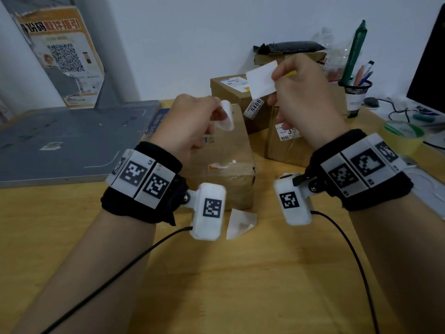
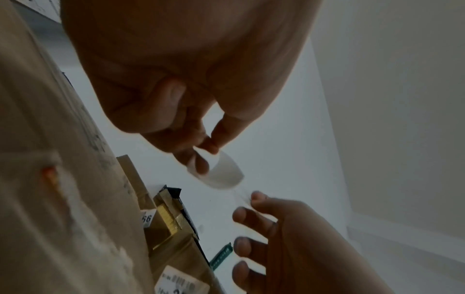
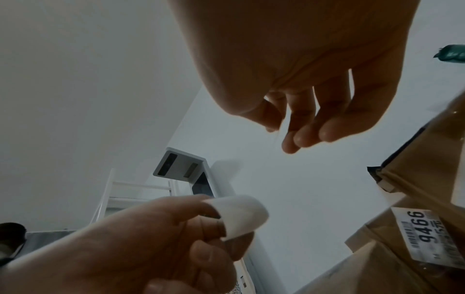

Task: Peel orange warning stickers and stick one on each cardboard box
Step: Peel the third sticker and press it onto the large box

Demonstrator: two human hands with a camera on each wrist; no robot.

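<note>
a loose white backing scrap point(image 1: 239, 224) lay on the wooden desk point(image 1: 216, 285) just in front of the nearest cardboard box point(image 1: 226, 162), whose top carried a torn white patch with an orange trace. above that box's left part the left hand point(image 1: 190, 121) pinched a curled white backing strip point(image 1: 227, 115) between thumb and fingers. right of the box and higher, the right hand point(image 1: 305, 95) pinched a sticker point(image 1: 261, 79), its white underside toward the head camera and a yellow-orange edge showing beside the fingers; the two hands were apart. behind the nearest box stood a second cardboard box point(image 1: 228, 89) with a "9466" tag point(image 1: 254, 108), and right of it a third box point(image 1: 286, 143). a mesh pen holder point(image 1: 356, 92) stood far right of them.
</note>
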